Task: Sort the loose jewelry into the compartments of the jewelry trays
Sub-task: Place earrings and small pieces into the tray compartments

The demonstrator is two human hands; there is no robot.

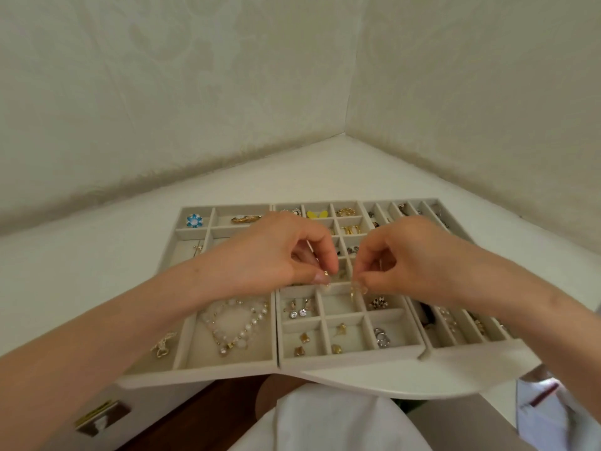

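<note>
My left hand (283,255) pinches one small gold piece (326,275) between thumb and forefinger. My right hand (403,255), just beside it, pinches a second gold piece (353,292), which dangles. Both pieces hang above the middle tray (351,361). Three trays lie side by side: left tray (195,369) with one pearl necklace (234,320), middle tray, right tray (471,347).

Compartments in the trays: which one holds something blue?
The far-left corner compartment of the left tray: it alone holds a blue flower-shaped piece. No other piece in view is blue.
</note>
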